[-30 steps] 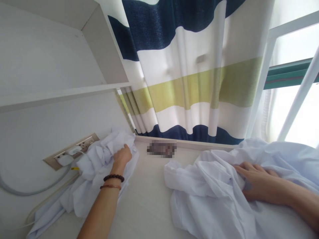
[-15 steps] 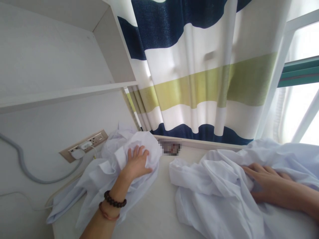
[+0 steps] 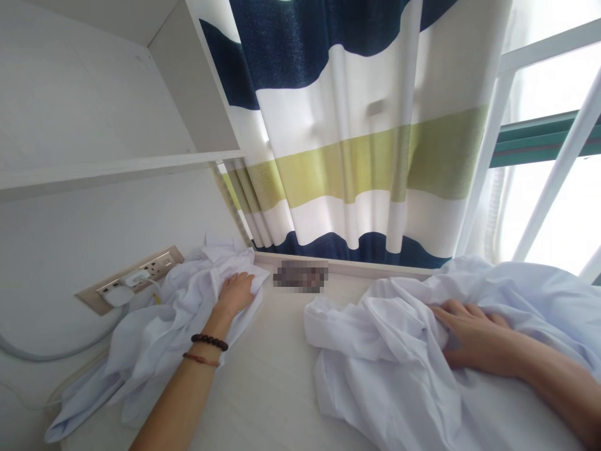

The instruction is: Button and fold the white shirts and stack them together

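Note:
A crumpled white cloth [image 3: 159, 332] lies along the wall on the left. My left hand [image 3: 238, 293], with a dark bead bracelet and a thin reddish band on its wrist, has its fingers curled into the cloth's right edge. On the right, more white cloth [image 3: 375, 369] is heaped in loose folds. My right hand [image 3: 474, 338] presses into this heap, fingers bent over a fold and thumb apart below. Its fingertips are partly hidden in the fabric. Whether the two heaps are separate pieces cannot be seen.
A pale tabletop [image 3: 267, 376] runs between the heaps. A blurred-out small item [image 3: 300, 277] lies at its back edge. Plugs sit in a wall socket strip [image 3: 131, 279], with a grey cable [image 3: 47, 358]. A shelf [image 3: 122, 168], a striped curtain [image 3: 342, 163] and a barred window [image 3: 539, 138] surround it.
My left hand's spread fingers have closed on the cloth, and the bulge under them has flattened and drawn toward the wall. My right hand keeps its place on the heap. The view has shifted right.

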Action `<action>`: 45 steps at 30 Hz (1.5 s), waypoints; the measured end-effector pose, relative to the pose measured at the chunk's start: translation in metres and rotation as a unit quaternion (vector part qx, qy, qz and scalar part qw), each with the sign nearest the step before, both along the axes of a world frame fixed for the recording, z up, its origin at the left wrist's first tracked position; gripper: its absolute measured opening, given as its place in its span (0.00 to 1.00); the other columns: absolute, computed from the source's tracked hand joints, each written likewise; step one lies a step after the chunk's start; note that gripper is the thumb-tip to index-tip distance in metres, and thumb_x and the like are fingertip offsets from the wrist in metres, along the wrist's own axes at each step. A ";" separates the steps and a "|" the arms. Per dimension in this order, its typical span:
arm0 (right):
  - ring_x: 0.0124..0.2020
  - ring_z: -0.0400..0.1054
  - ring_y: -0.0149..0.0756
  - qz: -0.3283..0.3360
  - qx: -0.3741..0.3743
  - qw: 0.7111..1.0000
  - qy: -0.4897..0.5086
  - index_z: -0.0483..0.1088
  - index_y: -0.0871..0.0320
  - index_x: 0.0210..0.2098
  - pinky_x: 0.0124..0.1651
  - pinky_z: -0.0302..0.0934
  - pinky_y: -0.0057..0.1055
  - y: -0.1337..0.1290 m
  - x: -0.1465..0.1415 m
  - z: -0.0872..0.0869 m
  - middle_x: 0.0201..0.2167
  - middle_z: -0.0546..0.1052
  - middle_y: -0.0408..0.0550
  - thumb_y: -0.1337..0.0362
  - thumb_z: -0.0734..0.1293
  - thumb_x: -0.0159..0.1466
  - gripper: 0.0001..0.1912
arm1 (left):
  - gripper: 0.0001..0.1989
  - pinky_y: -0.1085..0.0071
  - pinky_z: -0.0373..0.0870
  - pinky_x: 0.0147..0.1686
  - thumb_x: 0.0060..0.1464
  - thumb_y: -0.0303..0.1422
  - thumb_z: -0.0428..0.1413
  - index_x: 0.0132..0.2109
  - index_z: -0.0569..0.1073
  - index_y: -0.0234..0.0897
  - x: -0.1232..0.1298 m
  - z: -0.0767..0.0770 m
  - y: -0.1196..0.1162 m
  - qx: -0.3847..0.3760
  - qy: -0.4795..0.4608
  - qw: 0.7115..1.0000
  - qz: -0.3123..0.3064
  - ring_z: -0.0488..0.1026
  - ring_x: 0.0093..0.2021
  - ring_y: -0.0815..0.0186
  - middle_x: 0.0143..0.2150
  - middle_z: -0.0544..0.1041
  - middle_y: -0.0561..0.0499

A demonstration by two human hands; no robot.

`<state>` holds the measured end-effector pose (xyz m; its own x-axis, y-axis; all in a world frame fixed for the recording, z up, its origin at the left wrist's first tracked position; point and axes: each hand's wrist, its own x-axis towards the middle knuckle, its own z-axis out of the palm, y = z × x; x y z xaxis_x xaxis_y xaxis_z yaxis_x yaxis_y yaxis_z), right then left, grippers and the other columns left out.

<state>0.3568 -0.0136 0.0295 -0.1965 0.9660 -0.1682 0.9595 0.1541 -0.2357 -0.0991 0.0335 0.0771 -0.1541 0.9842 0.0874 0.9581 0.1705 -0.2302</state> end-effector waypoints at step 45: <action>0.32 0.73 0.44 -0.203 0.271 0.862 0.377 0.68 0.50 0.54 0.24 0.65 0.32 -0.054 0.065 0.121 0.38 0.77 0.51 0.57 0.61 0.59 0.23 | 0.23 0.68 0.68 0.45 0.53 0.46 0.56 0.53 0.72 0.42 0.237 0.044 0.011 -0.126 -0.341 0.832 -0.419 0.73 0.48 0.58 0.50 0.76 0.49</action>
<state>0.4213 -0.0676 0.1502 0.3202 0.8775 0.3571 0.5653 0.1255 -0.8153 0.1381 0.0448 0.1214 0.6660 0.7451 0.0349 0.6392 -0.5942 0.4882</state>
